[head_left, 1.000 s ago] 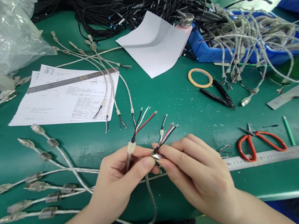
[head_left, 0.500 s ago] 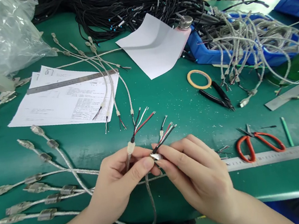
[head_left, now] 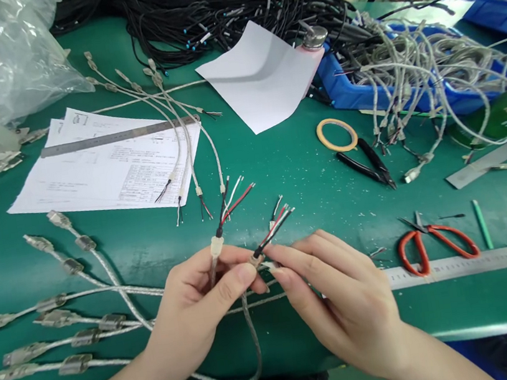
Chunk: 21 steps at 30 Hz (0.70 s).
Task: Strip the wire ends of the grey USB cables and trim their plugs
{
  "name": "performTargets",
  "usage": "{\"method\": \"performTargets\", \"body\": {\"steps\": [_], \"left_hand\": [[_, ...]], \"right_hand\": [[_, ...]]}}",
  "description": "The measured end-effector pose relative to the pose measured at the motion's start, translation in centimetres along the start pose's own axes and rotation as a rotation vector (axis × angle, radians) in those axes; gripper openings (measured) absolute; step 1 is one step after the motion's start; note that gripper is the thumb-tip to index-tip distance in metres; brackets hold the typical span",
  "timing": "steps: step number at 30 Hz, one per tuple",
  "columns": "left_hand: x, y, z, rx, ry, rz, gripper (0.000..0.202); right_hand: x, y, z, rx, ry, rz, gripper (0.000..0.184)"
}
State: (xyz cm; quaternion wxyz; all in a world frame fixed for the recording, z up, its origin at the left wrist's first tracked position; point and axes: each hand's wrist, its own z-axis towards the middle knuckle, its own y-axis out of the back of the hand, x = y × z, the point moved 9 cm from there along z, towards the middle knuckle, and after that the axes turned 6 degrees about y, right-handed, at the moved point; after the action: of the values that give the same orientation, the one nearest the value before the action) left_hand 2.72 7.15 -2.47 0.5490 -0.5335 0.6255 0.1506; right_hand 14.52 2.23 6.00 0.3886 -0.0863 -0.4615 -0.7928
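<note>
My left hand (head_left: pixel 206 291) is closed on a clear-jacketed cable (head_left: pixel 255 334), pinching its end between thumb and forefinger. Past the thumb, that end fans out into red, white and black wires (head_left: pixel 280 224) with bare tips. A second cable end with a pale collar (head_left: pixel 216 245) runs through the same hand, its wires pointing up and away. My right hand (head_left: pixel 337 285) is closed just right of the pinched end, thumb and forefinger on a small whitish piece that is mostly hidden. Behind the fingers stands another short wire end (head_left: pixel 277 208).
Several cables with connectors (head_left: pixel 73 265) lie on the left. Red-handled pliers (head_left: pixel 435 246), a steel ruler (head_left: pixel 462 266), black-handled pliers (head_left: pixel 366 165) and a tape roll (head_left: pixel 337 134) lie on the right. Printed sheets (head_left: pixel 86 176) lie behind; a blue bin (head_left: pixel 348 92) holds more cables.
My right fingertips have moved slightly right, away from my left thumb. The shiny silver spot at the pinched cable end no longer shows; a brownish collar does. The whole view has shifted slightly.
</note>
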Motion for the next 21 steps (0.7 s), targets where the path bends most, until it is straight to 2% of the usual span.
{"method": "performTargets", "body": {"steps": [16, 19, 21], "left_hand": [[0.4, 0.2, -0.2, -0.026, 0.015, 0.044, 0.007], [0.6, 0.8, -0.3, -0.1, 0.016, 0.067, 0.015], [1.0, 1.0, -0.2, -0.125, 0.061, 0.053, 0.024]], "right_hand": [[0.1, -0.1, -0.1, 0.023, 0.015, -0.068, 0.017], [-0.2, 0.4, -0.3, -0.008, -0.011, -0.062, 0.023], [-0.7, 1.2, -0.5, -0.078, -0.066, -0.051, 0.025]]}}
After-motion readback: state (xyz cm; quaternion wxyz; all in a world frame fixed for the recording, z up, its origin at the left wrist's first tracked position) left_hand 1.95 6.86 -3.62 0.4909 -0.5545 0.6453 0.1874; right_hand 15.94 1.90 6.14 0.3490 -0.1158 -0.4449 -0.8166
